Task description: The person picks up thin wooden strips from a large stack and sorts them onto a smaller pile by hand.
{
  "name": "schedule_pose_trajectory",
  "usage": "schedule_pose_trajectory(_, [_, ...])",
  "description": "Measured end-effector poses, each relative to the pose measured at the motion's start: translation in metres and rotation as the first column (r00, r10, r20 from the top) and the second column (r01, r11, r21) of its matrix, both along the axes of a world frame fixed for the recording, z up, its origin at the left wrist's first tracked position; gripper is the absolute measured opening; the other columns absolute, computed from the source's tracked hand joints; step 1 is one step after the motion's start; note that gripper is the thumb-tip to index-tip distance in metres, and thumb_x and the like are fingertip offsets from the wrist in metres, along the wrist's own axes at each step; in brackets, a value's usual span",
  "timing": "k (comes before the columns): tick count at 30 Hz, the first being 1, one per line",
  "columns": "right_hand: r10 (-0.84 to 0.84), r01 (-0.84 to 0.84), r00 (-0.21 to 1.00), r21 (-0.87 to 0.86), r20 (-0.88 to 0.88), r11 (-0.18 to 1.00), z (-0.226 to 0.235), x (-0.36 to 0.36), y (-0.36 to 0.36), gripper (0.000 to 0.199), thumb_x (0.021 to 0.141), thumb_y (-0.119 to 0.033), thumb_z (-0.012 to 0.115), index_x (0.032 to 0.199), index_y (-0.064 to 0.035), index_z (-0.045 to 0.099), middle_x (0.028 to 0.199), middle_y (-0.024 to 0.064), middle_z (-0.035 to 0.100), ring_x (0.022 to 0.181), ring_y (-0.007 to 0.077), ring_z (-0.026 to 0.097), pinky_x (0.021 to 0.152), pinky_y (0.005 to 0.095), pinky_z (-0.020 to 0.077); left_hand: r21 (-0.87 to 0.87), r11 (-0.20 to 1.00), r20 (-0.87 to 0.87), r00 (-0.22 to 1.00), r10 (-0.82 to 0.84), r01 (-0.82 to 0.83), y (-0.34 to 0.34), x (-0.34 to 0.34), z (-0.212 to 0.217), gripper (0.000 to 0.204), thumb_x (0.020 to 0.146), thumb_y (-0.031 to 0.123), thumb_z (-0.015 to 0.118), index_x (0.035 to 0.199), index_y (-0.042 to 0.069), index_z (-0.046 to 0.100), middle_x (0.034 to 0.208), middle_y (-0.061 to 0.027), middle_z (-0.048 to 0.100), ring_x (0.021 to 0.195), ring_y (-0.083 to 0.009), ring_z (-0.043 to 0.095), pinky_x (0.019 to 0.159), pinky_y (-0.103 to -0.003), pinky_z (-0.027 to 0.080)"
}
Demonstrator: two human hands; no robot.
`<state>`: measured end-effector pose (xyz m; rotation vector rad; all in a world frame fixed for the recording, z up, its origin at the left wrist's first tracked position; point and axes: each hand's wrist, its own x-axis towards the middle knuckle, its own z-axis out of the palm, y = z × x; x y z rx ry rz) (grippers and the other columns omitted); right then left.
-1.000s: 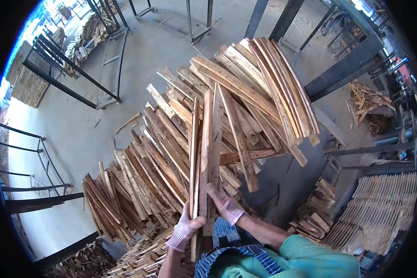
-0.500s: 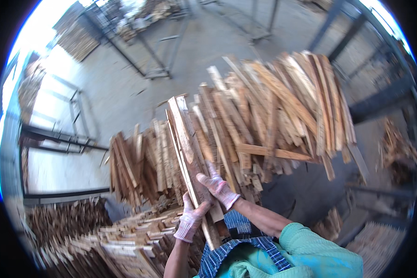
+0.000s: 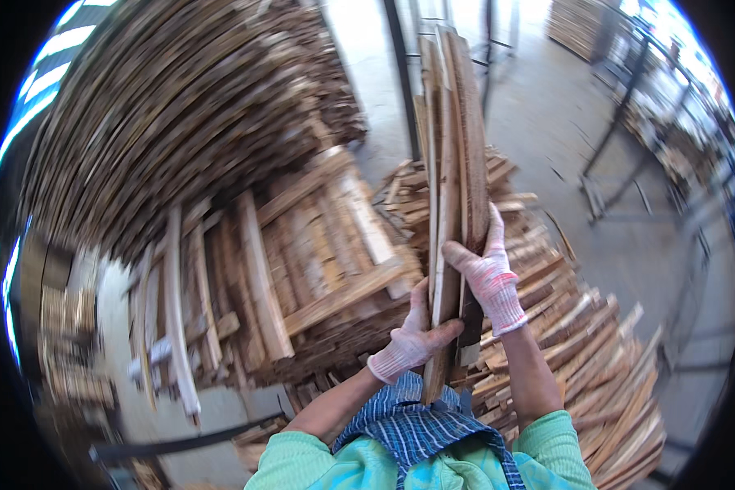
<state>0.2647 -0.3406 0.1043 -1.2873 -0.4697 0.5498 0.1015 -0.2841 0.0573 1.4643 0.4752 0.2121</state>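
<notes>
Between my hands stands a bundle of several long wooden strips [image 3: 449, 155], held nearly upright in front of my apron. My left hand [image 3: 416, 339], in a pale knitted glove, is closed round the bundle's lower left side. Higher up on the right side, my gloved right hand [image 3: 488, 273] grips the same strips, its thumb lying across their front. The strips' lower ends come down close to the apron [image 3: 408, 416]. To the left of the bundle lies a low stack of boards [image 3: 310, 253] with loose strips across its top.
A tall stack of boards [image 3: 188, 106] rises at the far left. Loose wooden strips [image 3: 588, 359] are heaped on the right. Dark metal frames [image 3: 616, 135] stand on the grey floor [image 3: 547, 122] beyond, and a dark bar [image 3: 180, 445] crosses at lower left.
My view has swung left, from the loose heap toward the stacked boards. The bundle has come along in both hands and now stands more upright.
</notes>
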Motion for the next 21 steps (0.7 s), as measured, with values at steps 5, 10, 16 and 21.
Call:
schedule_pose_trajectory(5, [0.302, -0.304, 0.953, -0.079, -0.039, 0.949, -0.027, -0.054, 0.086, 0.097, 0.082, -0.018, 0.084, 0.156, -0.0076, 0.022, 0.133, 0.0147, 0.059, 0.118, 0.0223, 0.058, 0.104, 0.035, 0.0473, -0.223, 0.929, 0.095, 0.942, 0.323, -0.296, 0.041, -0.078, 0.002, 0.107, 0.089, 0.027, 0.08, 0.161, 0.005, 0.004, 0.147, -0.0145, 0.042, 0.129, -0.0201, 0.047, 0.107, -0.033, 0.043])
schedule_pose_trajectory(10, [0.503, -0.276, 0.811, -0.563, 0.298, 0.779, -0.042, -0.095, 0.165, 0.102, 0.081, -0.035, 0.079, 0.154, 0.0073, 0.02, 0.139, 0.0271, 0.053, 0.127, 0.0358, 0.055, 0.109, 0.0368, 0.0433, -0.349, 0.749, 0.0, 0.799, 0.601, -0.564, 0.103, -0.127, -0.009, 0.107, 0.09, 0.023, 0.075, 0.16, 0.007, -0.005, 0.136, -0.0264, 0.058, 0.124, -0.0287, 0.06, 0.097, -0.032, 0.055])
schedule_pose_trajectory(16, [0.486, -0.215, 0.802, -0.592, 0.346, 0.777, -0.051, -0.097, 0.187, 0.093, 0.079, -0.029, 0.079, 0.15, 0.0055, 0.03, 0.135, 0.0286, 0.055, 0.127, 0.0362, 0.055, 0.108, 0.038, 0.0432, -0.167, 0.674, -0.137, 0.694, 0.706, -0.719, 0.14, -0.192, 0.017, 0.089, 0.086, 0.019, 0.077, 0.156, 0.005, 0.024, 0.104, -0.015, 0.066, 0.086, -0.0188, 0.066, 0.07, -0.03, 0.057])
schedule_pose_trajectory(21, [0.49, -0.25, 0.853, -0.683, 0.181, 0.687, -0.026, -0.086, 0.164, 0.092, 0.079, -0.025, 0.081, 0.151, 0.003, 0.032, 0.13, 0.0241, 0.062, 0.117, 0.0313, 0.062, 0.103, 0.0361, 0.048, -0.111, 0.607, -0.176, 0.616, 0.768, -0.787, 0.146, -0.259, 0.032, 0.099, 0.092, 0.012, 0.072, 0.161, 0.007, 0.002, 0.12, -0.0225, 0.066, 0.1, -0.0227, 0.07, 0.083, -0.031, 0.06])
